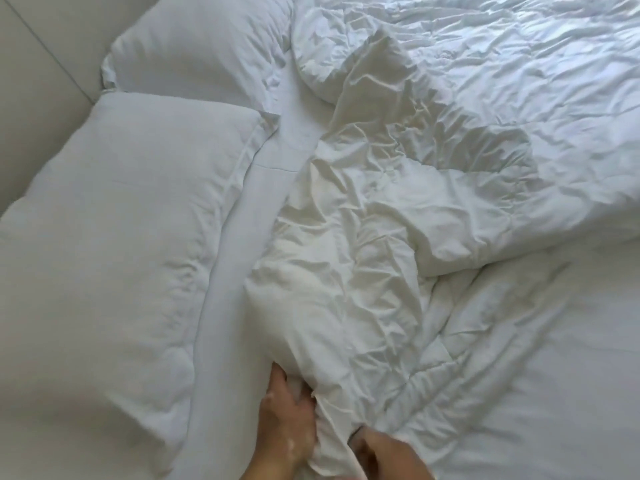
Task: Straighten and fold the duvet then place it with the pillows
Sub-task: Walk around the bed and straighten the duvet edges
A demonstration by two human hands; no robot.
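My left hand (287, 410) and right hand (384, 452) grip the crumpled duvet (415, 202) at its near edge, right of the pillows (121, 237). I should pull both hands evenly to flatten wrinkles before folding.

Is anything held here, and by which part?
The left hand and right hand both grip the crumpled duvet at its bunched near edge.
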